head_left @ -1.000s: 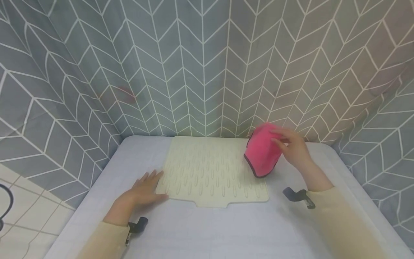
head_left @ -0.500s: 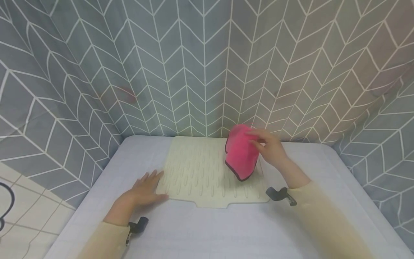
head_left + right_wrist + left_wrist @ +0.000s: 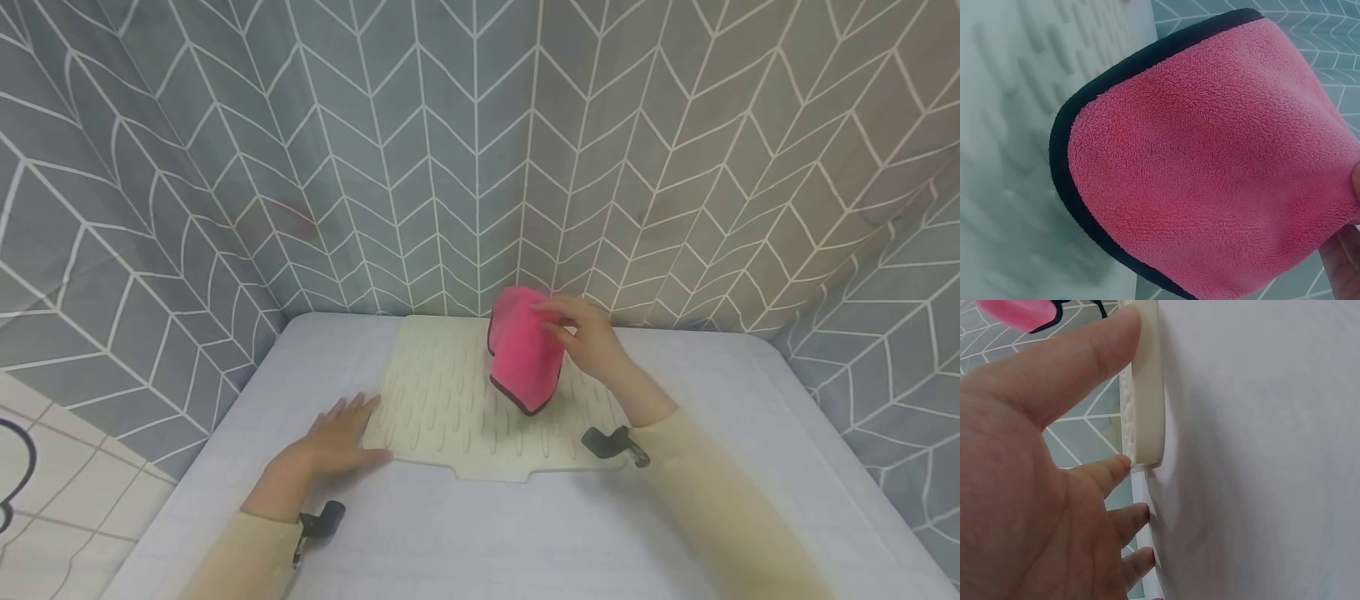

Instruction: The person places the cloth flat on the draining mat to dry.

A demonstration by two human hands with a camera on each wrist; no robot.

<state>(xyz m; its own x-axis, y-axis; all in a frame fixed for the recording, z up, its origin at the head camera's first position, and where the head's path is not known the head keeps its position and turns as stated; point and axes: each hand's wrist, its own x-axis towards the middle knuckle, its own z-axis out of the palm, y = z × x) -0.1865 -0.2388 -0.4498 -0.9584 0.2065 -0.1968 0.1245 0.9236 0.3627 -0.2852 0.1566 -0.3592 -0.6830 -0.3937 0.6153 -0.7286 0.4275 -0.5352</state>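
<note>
A pink cloth (image 3: pixel 528 358) with a dark edging hangs from my right hand (image 3: pixel 592 337), which pinches its upper part between thumb and fingers. It overlaps the right half of a cream ridged mat (image 3: pixel 442 400) in the head view. Close up in the right wrist view, the cloth (image 3: pixel 1210 150) shows a fluffy pile, with the ridges of the mat (image 3: pixel 1035 87) behind it. My left hand (image 3: pixel 330 442) lies with spread fingers at the mat's front left corner. In the left wrist view its thumb (image 3: pixel 1110 344) touches the mat's edge (image 3: pixel 1149 412).
The mat lies on a table with a white cloth cover (image 3: pixel 480 542). A grey curtain (image 3: pixel 472 167) with white chevron lines rises behind and at both sides. White tiles (image 3: pixel 67 483) and part of a dark ring (image 3: pixel 18 467) show at the far left.
My right hand has moved left with the pink cloth, from the mat's right edge to over its middle right. The left hand has stayed in place.
</note>
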